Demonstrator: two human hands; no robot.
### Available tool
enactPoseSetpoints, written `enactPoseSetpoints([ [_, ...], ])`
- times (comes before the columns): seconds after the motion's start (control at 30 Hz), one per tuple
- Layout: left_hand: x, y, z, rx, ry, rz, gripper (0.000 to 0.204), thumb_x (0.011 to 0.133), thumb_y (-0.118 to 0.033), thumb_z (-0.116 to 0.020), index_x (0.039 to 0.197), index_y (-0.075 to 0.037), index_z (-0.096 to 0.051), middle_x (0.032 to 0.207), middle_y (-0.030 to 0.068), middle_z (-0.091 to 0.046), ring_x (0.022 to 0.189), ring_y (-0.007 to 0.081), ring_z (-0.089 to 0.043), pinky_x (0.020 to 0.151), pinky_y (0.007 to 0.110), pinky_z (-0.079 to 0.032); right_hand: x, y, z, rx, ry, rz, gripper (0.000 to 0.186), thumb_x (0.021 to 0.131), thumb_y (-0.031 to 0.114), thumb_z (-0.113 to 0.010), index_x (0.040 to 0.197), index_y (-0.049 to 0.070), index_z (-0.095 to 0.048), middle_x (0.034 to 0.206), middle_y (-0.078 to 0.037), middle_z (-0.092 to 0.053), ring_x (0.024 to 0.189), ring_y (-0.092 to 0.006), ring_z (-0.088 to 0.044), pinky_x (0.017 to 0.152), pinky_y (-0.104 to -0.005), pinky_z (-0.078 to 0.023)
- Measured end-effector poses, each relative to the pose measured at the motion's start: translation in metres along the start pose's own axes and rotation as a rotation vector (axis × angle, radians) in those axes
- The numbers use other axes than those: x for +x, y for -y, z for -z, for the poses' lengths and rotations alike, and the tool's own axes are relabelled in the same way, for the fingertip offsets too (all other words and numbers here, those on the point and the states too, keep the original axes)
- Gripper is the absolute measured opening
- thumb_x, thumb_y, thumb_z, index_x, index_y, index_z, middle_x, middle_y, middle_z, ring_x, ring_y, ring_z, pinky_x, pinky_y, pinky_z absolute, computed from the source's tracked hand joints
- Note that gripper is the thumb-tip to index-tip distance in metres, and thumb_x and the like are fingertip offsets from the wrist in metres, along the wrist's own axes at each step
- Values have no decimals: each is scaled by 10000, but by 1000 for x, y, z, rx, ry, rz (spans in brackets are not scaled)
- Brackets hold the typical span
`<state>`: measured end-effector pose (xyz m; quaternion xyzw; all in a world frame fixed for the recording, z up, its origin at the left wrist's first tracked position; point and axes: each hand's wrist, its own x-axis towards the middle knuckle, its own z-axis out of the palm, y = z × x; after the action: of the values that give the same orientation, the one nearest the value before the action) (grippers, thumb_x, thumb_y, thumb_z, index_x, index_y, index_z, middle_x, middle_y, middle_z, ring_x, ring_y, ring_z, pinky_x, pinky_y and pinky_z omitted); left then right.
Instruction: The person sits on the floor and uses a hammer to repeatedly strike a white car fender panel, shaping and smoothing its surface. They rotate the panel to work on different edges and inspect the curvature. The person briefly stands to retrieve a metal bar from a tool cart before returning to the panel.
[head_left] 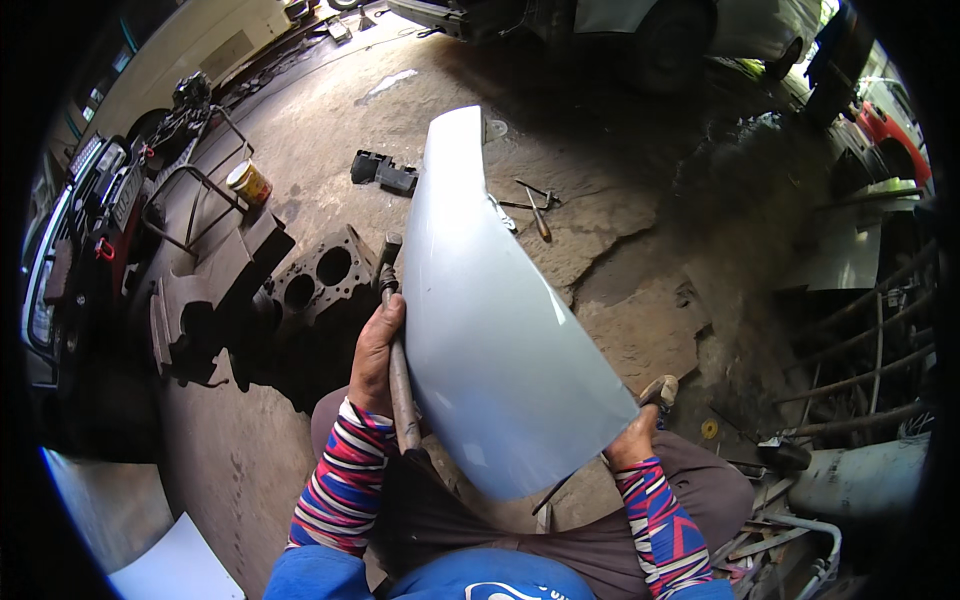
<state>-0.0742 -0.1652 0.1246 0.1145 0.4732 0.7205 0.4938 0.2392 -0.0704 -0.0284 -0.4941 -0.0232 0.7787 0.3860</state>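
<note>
A silver curved body panel (480, 340) stands tilted between my legs in the middle of the view. My left hand (374, 350) is closed round a hammer (403, 410) at the panel's left edge; the hammer's head points away from me, and the handle lies along the panel. My right hand (632, 440) grips the lower right edge of the panel, its fingers partly hidden. Just left of the hammer is a dark engine block (325, 310) with round bores. Beyond the panel a screwdriver (538, 220) lies on the concrete floor (630, 330).
Metal scrap (215, 290), a bucket (249, 182) and a vehicle front (80, 250) are at left. A car (640, 30) stands ahead. A metal frame (860, 350) and pipes crowd the right. Black plastic parts (385, 172) lie beyond the block. Loose panels (170, 560) lie lower left.
</note>
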Motion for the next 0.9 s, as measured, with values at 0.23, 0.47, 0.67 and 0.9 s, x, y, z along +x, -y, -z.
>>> enactPoseSetpoints([
  [0.23,7,8,-4,38,-3,91,362,1006,-367,-583,1126,-29,-634,943,57,-685,793,131,-646,725,268,-532,-36,21,-60,-117,554,-206,640,957,642,-442,1269,92,-536,777,-25,-527,514,-148,-449,439,-301,-365],
  [0.47,8,23,-11,205,132,253,388,991,-355,-601,1140,2,-628,970,90,-700,800,147,-676,739,279,-556,-87,23,-131,-140,639,-129,355,989,489,-573,872,154,-563,777,-10,-563,464,-82,-426,423,-212,-350],
  [0.67,24,47,-14,293,176,638,339,1018,-274,-566,1152,33,-618,998,112,-705,803,163,-688,747,296,-572,-87,16,-138,66,644,80,361,999,384,-598,1180,72,-615,941,21,-631,780,-58,-610,580,-190,-469],
  [0.9,31,122,2,524,421,736,239,957,-299,-643,998,-72,-706,735,11,-652,597,129,-613,543,286,-500,-88,9,-127,133,591,137,238,1014,342,-550,1073,120,-609,807,19,-601,593,-66,-533,467,-195,-391],
])
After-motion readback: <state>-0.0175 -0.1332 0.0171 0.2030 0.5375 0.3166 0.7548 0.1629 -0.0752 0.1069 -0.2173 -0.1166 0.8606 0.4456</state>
